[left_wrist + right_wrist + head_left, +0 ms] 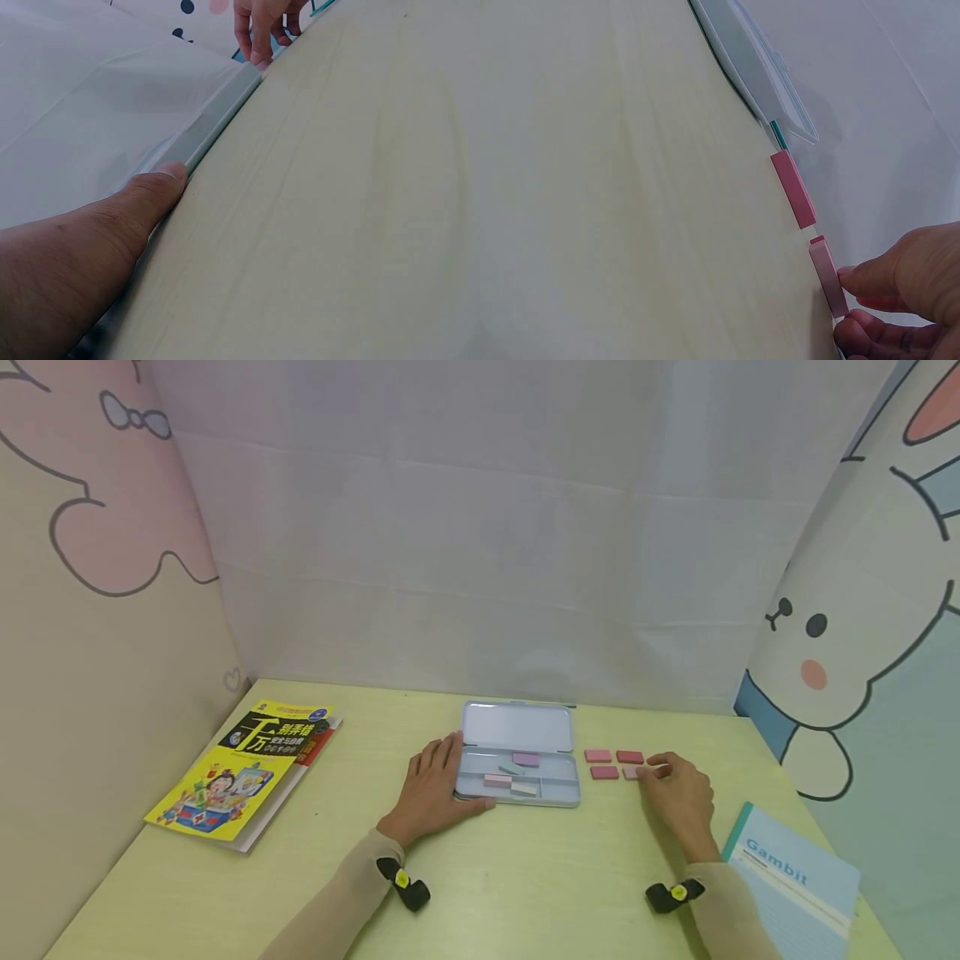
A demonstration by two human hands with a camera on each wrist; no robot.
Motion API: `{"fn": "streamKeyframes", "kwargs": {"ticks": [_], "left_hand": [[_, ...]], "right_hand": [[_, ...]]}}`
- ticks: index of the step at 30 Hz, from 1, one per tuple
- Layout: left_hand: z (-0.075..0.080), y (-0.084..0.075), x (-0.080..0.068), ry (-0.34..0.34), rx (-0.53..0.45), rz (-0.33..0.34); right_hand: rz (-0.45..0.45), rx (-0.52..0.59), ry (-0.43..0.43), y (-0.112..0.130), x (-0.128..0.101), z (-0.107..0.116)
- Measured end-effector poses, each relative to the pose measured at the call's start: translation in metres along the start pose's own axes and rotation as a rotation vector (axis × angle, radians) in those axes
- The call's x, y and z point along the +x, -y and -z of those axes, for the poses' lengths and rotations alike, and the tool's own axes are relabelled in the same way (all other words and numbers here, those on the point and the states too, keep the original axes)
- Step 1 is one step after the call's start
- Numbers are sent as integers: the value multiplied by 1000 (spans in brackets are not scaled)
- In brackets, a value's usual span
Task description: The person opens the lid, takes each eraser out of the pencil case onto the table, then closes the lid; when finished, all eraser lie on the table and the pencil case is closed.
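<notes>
A pale blue hinged tin case point(467, 787) lies on the table with its lid raised. My left hand point(431, 785) rests against the case's left side, fingers stretched and thumb along its front edge. Inside lie a purple block point(526, 759), a slanted pale green block point(512, 769), a light pink block point(497, 781) and a white block point(523, 789). My right hand point(681, 797) pinches the end of a pale pink block point(828, 279) on the table. Beside it are a deep pink block point(604, 772), a red block point(630, 757) and another pink block point(597, 756).
A yellow book point(240, 768) lies on another book at the table's left. At the right, a light blue notebook point(795, 881) sits partly behind my right sleeve. A white sheet point(487, 527) hangs behind the table's back edge, with patterned panels at both sides.
</notes>
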State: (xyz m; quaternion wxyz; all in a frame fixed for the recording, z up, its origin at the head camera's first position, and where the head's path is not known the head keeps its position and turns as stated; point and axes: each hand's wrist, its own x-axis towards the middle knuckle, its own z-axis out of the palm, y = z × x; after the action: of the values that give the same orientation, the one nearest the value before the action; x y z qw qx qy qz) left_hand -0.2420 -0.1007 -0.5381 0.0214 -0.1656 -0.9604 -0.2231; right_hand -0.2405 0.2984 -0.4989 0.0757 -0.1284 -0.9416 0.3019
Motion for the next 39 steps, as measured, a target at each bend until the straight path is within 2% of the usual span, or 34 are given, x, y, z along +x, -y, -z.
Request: {"fn": "streamKeyframes", "kwargs": {"ticks": [9,16,25,33,39], "left_hand": [[-1,1,1,-5,7,0],[-2,3,0,-8,4,4],[-2,2,1,-12,-2,-3],[-1,1,0,-9,-9,0],[0,1,0,-7,-4,-2]], "right_hand": [[55,59,-44,6,-6,1],[202,117,-59,25,-10,5],[263,169,100,60,-24,5],[398,209,71,84,-28,-4],[442,220,84,99,-33,-13]]}}
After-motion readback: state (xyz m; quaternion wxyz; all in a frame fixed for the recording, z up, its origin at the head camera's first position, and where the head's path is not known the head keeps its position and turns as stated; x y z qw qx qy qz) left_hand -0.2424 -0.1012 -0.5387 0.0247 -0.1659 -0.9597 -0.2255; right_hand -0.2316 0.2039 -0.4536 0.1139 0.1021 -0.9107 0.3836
